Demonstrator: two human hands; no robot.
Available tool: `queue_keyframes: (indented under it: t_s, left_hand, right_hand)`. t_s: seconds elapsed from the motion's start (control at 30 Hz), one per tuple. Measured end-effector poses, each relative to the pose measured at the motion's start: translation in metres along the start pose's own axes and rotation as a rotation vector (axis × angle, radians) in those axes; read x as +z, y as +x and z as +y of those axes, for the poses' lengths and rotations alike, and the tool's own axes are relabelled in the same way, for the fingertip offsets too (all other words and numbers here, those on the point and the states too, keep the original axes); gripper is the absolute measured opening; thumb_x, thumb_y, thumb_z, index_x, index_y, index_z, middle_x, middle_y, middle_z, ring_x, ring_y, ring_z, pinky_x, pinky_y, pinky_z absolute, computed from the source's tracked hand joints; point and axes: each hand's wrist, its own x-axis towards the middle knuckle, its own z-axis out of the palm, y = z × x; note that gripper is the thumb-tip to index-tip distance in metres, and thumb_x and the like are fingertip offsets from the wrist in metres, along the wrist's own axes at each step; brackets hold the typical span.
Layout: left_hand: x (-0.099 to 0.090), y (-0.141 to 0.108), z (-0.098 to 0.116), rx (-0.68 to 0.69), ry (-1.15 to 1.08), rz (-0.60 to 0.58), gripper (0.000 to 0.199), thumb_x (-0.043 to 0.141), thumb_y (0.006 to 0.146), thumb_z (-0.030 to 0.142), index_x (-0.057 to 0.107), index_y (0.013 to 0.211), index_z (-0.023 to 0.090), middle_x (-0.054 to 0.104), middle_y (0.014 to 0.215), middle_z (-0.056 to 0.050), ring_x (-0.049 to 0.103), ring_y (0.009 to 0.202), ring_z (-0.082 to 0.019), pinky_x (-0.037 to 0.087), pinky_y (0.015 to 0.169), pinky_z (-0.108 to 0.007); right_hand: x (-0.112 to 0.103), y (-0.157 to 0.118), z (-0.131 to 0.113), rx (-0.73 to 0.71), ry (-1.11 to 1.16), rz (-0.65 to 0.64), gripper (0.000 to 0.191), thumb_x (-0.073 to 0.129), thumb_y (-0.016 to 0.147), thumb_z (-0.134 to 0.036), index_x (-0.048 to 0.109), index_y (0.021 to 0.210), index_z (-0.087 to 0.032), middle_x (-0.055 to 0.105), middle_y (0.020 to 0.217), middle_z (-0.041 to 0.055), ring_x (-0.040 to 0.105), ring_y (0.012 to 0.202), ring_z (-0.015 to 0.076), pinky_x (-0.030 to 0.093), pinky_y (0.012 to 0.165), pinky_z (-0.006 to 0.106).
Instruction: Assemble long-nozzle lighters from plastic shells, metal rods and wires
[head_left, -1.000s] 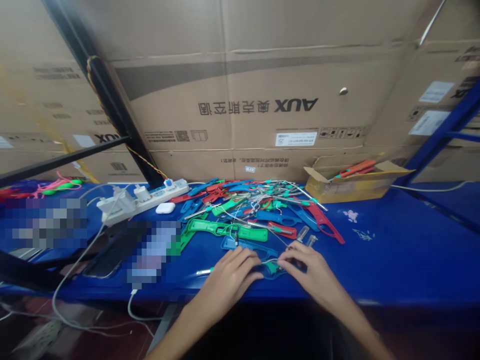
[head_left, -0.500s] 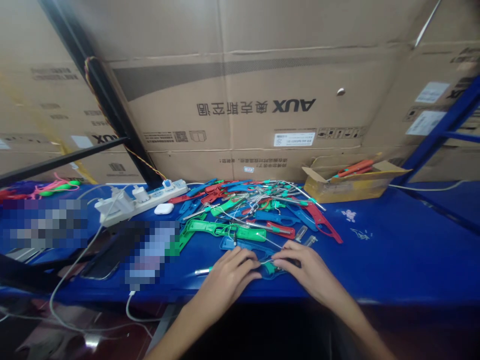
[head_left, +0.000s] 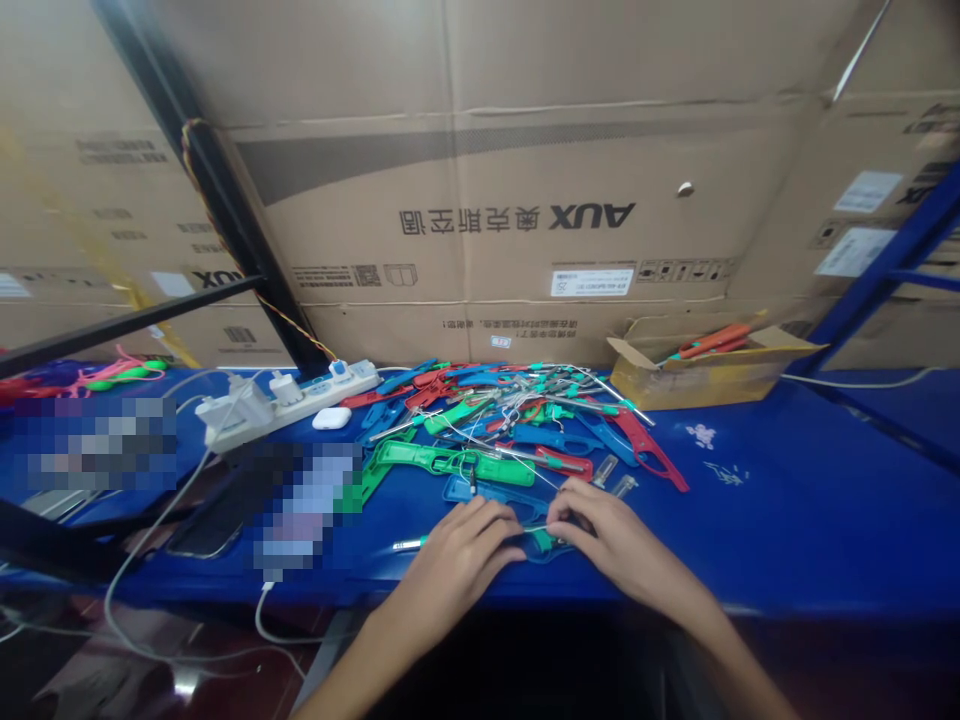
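My left hand point(head_left: 472, 545) is closed, palm down, over a long-reach lighter that is being handled in pieces. The lighter's metal tube point(head_left: 409, 544) sticks out to the left of that hand. Opposite it, my right hand point(head_left: 607, 530) pinches a thin white wire point(head_left: 534, 528), which stretches between the fingertips of both hands. Below the fingers shows a blue lighter shell point(head_left: 547, 552) with a green part point(head_left: 541, 540) in it. What lies under the palms is hidden. Just beyond, another blue shell half point(head_left: 487, 490) and a green shell half point(head_left: 457, 462) lie open side up.
Behind is a pile of red, blue and green lighter shells point(head_left: 555, 437) with metal tubes and wires. A small carton point(head_left: 697, 385) stands back right. To the left are a power strip point(head_left: 307, 400), white earbud case point(head_left: 331, 418) and a phone point(head_left: 307, 510). Small clear pieces point(head_left: 604, 471) lie near my right hand.
The wire between my fingertips looks straighter, and my right fingers have shifted slightly. Both hands stay in nearly the same place; the whole view has moved a little.
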Motion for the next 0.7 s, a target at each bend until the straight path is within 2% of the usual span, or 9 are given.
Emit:
queue_keyframes:
  t_s: [0.17,0.47,0.7]
  left_hand:
    - [0.0,0.0,0.001,-0.008,-0.013,-0.012,0.016,0.054,0.106,0.032,0.062,0.114,0.02,0.068,0.113,-0.005,0.064,0.102,-0.022,0.053,0.089,-0.039]
    - [0.0,0.0,0.001,-0.005,-0.008,0.002,0.015,0.056,0.105,0.03,0.062,0.114,0.02,0.069,0.113,-0.005,0.064,0.102,-0.022,0.053,0.089,-0.038]
    - [-0.001,0.0,0.001,-0.001,-0.006,0.012,0.016,0.054,0.106,0.031,0.062,0.114,0.019,0.069,0.112,-0.006,0.065,0.101,-0.023,0.054,0.089,-0.039]
  right_hand:
    - [0.006,-0.005,0.003,-0.084,-0.107,0.047,0.015,0.048,0.107,-0.027,0.058,0.097,-0.024,0.06,0.101,0.0017,0.063,0.091,0.0182,0.05,0.082,0.031]
    - [0.013,-0.007,0.008,-0.258,-0.504,0.162,0.021,0.043,0.108,-0.025,0.061,0.097,-0.021,0.064,0.1,0.006,0.066,0.088,0.0209,0.051,0.08,0.036]
    - [0.012,-0.005,0.011,-0.433,-0.541,0.277,0.019,0.05,0.104,-0.019,0.065,0.093,-0.02,0.067,0.092,0.0053,0.063,0.081,0.019,0.047,0.077,0.034]
